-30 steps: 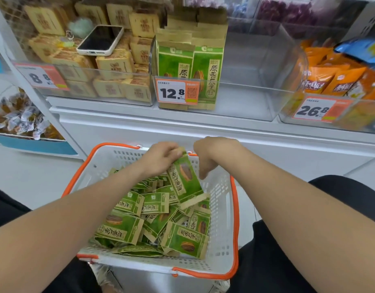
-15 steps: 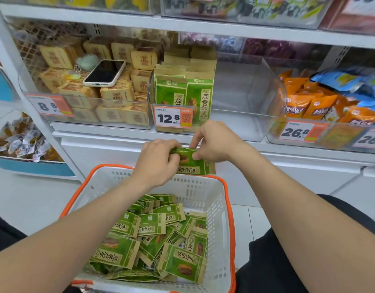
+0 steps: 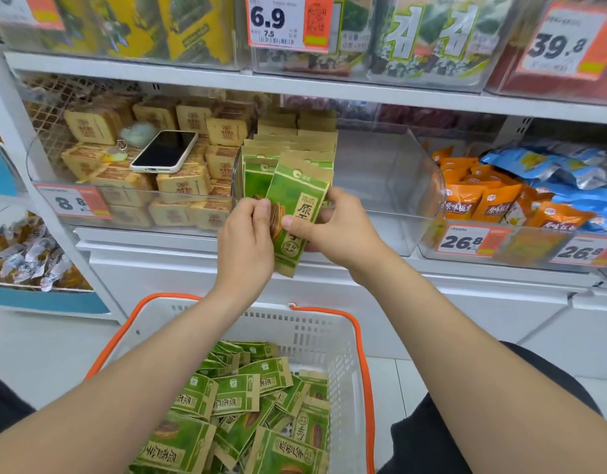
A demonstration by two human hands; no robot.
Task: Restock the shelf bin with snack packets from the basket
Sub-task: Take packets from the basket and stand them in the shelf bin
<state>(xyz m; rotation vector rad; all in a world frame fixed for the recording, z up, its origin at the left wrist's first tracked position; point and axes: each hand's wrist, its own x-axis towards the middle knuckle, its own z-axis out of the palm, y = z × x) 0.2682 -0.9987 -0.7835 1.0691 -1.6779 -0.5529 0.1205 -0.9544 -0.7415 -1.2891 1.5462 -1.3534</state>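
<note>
A green and tan snack packet [image 3: 297, 203] stands upright, leaning slightly to the right. It is held up in front of the left end of the clear shelf bin [image 3: 408, 186]. The left hand [image 3: 245, 242] grips its left edge with the fingers curled onto the printed face. The right hand [image 3: 339, 227] pinches the right edge, thumb on the front and the other fingers behind. The packet's lower end hangs below the bin's front lip. Its top overlaps the row of matching packets [image 3: 288, 145] standing one behind another in the left part of the bin, though whether it touches the front one cannot be told

Below, between the two forearms, a white basket [image 3: 362, 340] with an orange rim holds a loose heap of green packets [image 3: 247, 401] lying at all angles

In the bin to the left, tan wrapped blocks [image 3: 124, 186] are stacked, with a phone [image 3: 165, 150] lying face up on top and a pale fluffy charm [image 3: 137, 135] just beside it. In the bin to the right sit orange pouches [image 3: 480, 200] and, further right, blue pouches [image 3: 551, 172], behind a price tag [image 3: 464, 241] reading 26.8
</note>
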